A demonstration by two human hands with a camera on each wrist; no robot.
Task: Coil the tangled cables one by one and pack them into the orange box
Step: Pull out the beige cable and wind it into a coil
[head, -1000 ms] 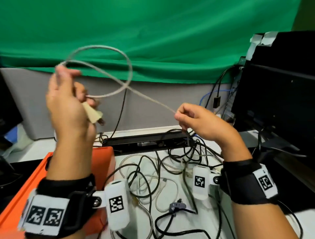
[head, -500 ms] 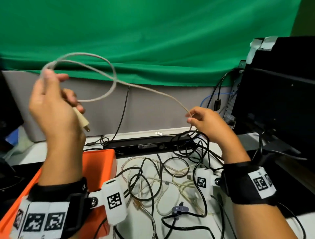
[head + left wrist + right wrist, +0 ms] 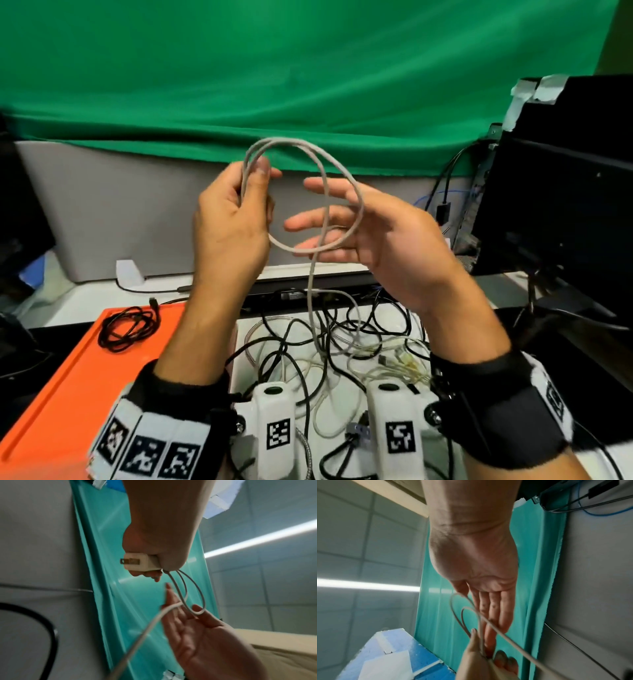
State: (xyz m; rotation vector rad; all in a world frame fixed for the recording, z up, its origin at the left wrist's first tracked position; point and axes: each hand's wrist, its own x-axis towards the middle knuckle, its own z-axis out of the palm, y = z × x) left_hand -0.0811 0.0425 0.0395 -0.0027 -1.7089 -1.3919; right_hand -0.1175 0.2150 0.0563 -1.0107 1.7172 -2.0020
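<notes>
Head view: the left hand [image 3: 236, 219] pinches two turns of the grey cable [image 3: 342, 178] between thumb and fingers at about 10 o'clock on the coil, likely to keep the loops stacked. The right hand [image 3: 370, 236] is open, fingers straight, cradling the coil's 4 o'clock side; the cable's tail drops toward 6 o'clock into the tangled cables [image 3: 329, 346] on the table. The orange box [image 3: 68, 394] sits at 7 o'clock, already holding a coiled black cable [image 3: 128, 327].

Left wrist view: the left hand [image 3: 164, 534] curls around the white plug [image 3: 139, 562] and both loop ends, anchoring the coil's start.

Right wrist view: the right hand [image 3: 481, 574] lies flat, holding nothing; the cable [image 3: 488, 622] merely crosses its fingers [image 3: 493, 608], apparently guiding the next turn.
</notes>
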